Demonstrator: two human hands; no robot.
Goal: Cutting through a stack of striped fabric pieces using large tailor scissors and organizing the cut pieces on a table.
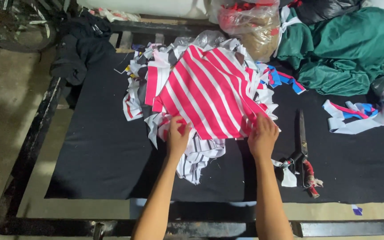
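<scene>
Left hand [177,137] pinches the near edge of the striped cloth [210,89], fingers closed on it. Right hand [262,135] grips the same edge further right, fingers curled over it. Better to keep both grips level, the edge taut between them. Scissors [302,151] lie just right of the right fingers.

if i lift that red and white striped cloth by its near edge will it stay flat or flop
The red and white striped cloth would likely flop: it drapes over the scrap pile. Probably light, since the left hand and right hand hold it by fingertips.
</scene>
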